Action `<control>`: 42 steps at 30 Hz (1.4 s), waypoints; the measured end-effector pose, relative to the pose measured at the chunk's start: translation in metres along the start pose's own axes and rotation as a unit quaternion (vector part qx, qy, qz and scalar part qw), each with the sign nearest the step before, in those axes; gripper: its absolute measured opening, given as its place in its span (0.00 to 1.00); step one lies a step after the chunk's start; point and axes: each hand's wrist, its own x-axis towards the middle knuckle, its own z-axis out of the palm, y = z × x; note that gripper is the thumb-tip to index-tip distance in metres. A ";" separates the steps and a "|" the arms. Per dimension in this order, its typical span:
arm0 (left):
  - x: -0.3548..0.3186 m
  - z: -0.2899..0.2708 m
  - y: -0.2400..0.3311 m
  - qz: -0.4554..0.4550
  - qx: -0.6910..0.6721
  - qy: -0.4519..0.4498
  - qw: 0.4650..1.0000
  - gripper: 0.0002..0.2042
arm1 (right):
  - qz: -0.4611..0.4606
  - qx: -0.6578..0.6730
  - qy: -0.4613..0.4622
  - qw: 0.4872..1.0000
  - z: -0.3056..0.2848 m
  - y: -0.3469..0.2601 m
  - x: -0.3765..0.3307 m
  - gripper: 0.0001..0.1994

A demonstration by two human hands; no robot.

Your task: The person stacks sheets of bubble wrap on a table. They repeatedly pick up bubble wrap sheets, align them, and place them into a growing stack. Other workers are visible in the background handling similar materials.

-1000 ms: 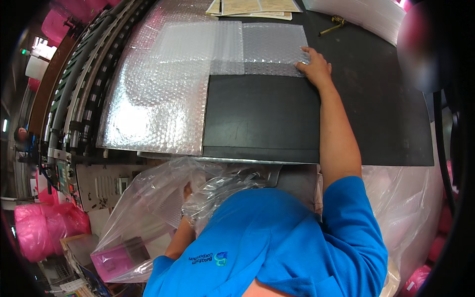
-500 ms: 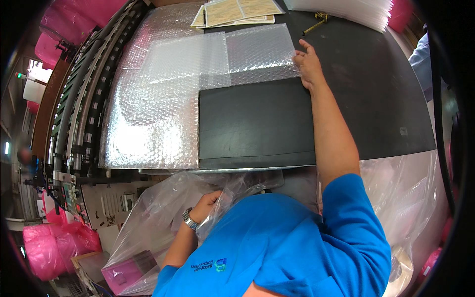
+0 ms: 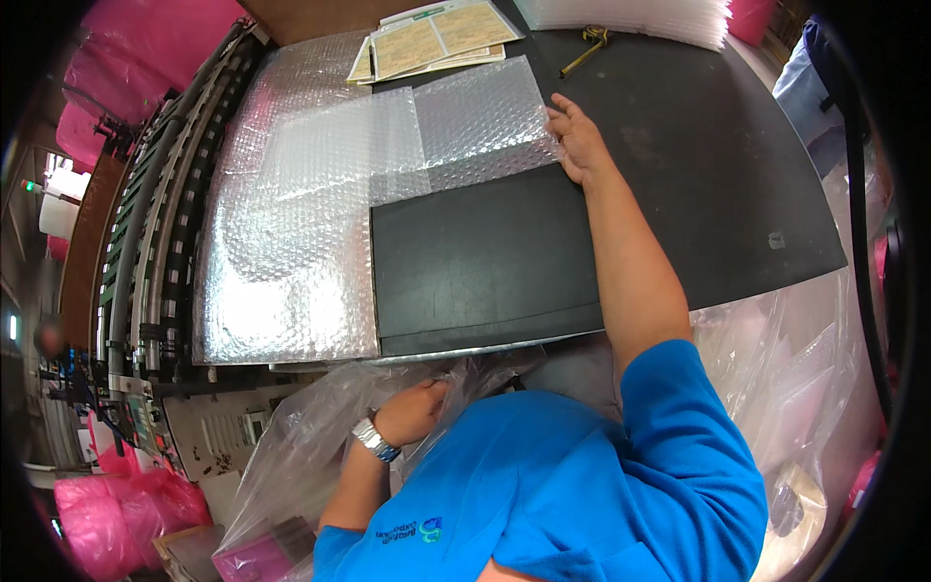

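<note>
A small bubble-wrap pouch lies on the black table, its left part overlapping a large bubble-wrap sheet. At the pouch's right edge is my right hand, its fingers stretched out and touching that edge. My left hand is low, below the table's front edge, with a metal watch on the wrist. Its fingers are closed on a clear plastic bag hanging in front of me; the fingertips are partly hidden by the film.
Printed cards are piled at the far edge, beside a yellow tape measure. A stack of white foam sheets stands far right. Along the left runs a roller machine. Pink wrapped rolls sit lower left. Another person's sleeve shows at right.
The view has shifted, so the table sits slightly lower and further left. My right hand remains at the pouch's edge, and my left hand stays on the clear bag.
</note>
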 end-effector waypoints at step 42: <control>0.114 -0.264 -0.119 -0.389 0.165 0.456 0.783 0.40 | -0.109 0.041 0.189 0.975 -0.015 -0.005 0.024 0.27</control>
